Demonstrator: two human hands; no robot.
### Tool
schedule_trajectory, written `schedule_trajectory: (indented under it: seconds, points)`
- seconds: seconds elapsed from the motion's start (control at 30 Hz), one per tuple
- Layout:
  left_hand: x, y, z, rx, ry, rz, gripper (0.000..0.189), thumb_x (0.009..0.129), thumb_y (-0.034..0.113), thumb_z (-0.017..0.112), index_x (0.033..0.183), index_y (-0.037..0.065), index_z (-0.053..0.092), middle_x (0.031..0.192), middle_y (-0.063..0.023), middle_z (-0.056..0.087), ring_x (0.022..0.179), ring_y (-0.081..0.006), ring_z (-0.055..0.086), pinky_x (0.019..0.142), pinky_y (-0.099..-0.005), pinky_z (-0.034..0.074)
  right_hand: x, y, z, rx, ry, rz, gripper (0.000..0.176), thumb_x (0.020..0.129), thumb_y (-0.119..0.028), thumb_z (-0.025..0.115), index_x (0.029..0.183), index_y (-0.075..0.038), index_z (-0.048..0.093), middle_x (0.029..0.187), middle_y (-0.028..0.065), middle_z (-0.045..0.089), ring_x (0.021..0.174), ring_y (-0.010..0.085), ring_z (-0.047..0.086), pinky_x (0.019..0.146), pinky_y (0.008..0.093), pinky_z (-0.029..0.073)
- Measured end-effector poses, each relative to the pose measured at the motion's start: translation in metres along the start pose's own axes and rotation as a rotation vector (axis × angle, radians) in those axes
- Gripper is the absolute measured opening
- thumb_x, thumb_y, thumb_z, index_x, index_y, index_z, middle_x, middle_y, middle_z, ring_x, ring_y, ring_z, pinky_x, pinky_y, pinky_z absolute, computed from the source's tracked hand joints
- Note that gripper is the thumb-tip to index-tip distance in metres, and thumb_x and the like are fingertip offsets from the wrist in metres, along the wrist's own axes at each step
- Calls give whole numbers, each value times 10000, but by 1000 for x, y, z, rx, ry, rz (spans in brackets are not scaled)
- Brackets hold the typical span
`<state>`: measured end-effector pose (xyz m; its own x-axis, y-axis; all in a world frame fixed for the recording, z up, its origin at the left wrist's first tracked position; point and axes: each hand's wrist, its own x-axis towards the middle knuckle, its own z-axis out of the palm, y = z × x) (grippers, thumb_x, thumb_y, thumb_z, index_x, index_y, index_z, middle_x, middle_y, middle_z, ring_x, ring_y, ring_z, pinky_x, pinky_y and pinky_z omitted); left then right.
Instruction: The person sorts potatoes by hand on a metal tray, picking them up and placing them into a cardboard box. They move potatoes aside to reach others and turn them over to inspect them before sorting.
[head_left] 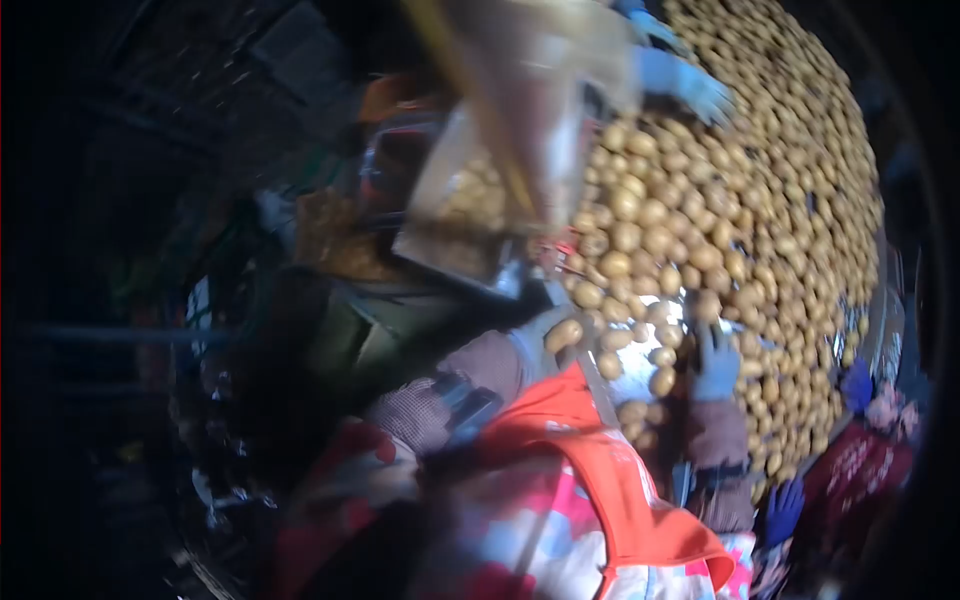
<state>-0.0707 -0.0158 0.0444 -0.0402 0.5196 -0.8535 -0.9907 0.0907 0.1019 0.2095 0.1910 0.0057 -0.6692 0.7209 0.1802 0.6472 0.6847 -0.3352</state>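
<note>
My left hand (pixel 532 338), in a grey-blue glove, is closed on a potato (pixel 563 335) beside the table's near edge. My right hand (pixel 716 370), also gloved, reaches over the potato heap with its fingers stretched out and a little apart. A single potato (pixel 706 305) lies at its fingertips; whether they touch it is blurred. Between my hands a few loose potatoes lie on a shiny bare patch of the table (pixel 636 362). An orange apron (pixel 620 480) covers my front.
Potatoes (pixel 790 230) are spread thickly across the table. Opposite, a co-worker's blue-gloved hand (pixel 705 95) rests over them. More purple gloves (pixel 785 508) show at the lower right. A clear bag of potatoes (pixel 470 205) stands left of the table, and a dark green container (pixel 375 325) sits below it.
</note>
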Motion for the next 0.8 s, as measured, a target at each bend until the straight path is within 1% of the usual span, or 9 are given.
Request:
schedule_trajectory:
  seconds: [0.1, 0.2, 0.27, 0.3, 0.37, 0.5, 0.53, 0.6, 0.8]
  points:
    - [-14, 56, -78, 36, -122, 19, 257, 969, 257, 655, 1159, 84, 651, 1086, -65, 694, 1028, -192, 677, 775, -321, 589, -20, -24, -9, 122, 71, -135, 405, 820, 14, 614, 1222, 10, 659, 1198, 182, 666, 1014, 319, 654, 853, 401, 542]
    - [-53, 103, -131, -269, -56, 192, 334, 983, 330, 645, 1184, 64, 643, 1125, -106, 704, 1035, -228, 697, 809, -356, 605, -50, -17, 10, 1038, -111, 635, 326, 917, 6, 578, 1233, 17, 658, 1166, 136, 691, 995, 207, 671, 819, 302, 539]
    - [-55, 123, -168, -701, -241, -147, 361, 1022, 321, 594, 1281, 69, 595, 1203, -127, 676, 1117, -247, 665, 909, -345, 575, -34, -74, -28, 1036, -302, 468, 299, 976, -25, 555, 1255, 28, 647, 1158, 125, 699, 1002, 143, 664, 834, 255, 532]
    - [-80, 117, -138, -283, 33, 221, 379, 1038, 316, 569, 1327, 70, 570, 1246, -129, 658, 1164, -251, 643, 956, -332, 555, -25, -102, -35, 1107, -365, 424, 310, 978, -34, 561, 1272, 24, 638, 1174, 130, 694, 1029, 157, 661, 869, 268, 531]
    - [-65, 99, -149, 94, -155, 1, 392, 1054, 296, 547, 1373, 69, 545, 1262, -114, 649, 1170, -235, 627, 994, -310, 524, 3, -178, -57, 1309, -466, 469, 341, 988, -68, 574, 1317, 10, 615, 1223, 141, 679, 1099, 193, 653, 953, 301, 524]
    - [-66, 27, -97, 354, -324, 61, 288, 1024, 226, 589, 1278, 90, 606, 1224, -89, 651, 1024, -176, 640, 874, -301, 549, 43, -268, -61, 715, -524, -450, 492, 1014, -151, 555, 1474, -2, 465, 1416, 212, 550, 1267, 326, 572, 1075, 396, 455]
    - [-92, 18, -61, -146, -130, -59, 290, 997, 351, 634, 1243, 198, 628, 1073, -87, 686, 925, -241, 653, 793, -412, 574, 42, -272, -59, 779, -564, -411, 508, 1016, -155, 553, 1490, -7, 446, 1423, 217, 545, 1285, 326, 558, 1087, 396, 444]
    - [-61, 43, -90, -133, -390, -92, 300, 1009, 320, 602, 1260, 156, 621, 1104, -82, 675, 954, -216, 647, 818, -372, 562, 43, -276, -55, 907, -639, -330, 542, 1020, -162, 549, 1522, -16, 407, 1437, 226, 537, 1320, 328, 532, 1113, 398, 421]
    - [-65, 243, -89, -194, -194, 627, 330, 1015, 335, 587, 1277, 135, 613, 1135, -91, 675, 985, -221, 646, 842, -365, 559, -2, -211, -29, 722, -530, -4, 463, 1049, -167, 507, 1490, -28, 477, 1437, 192, 559, 1387, 291, 490, 1175, 372, 344]
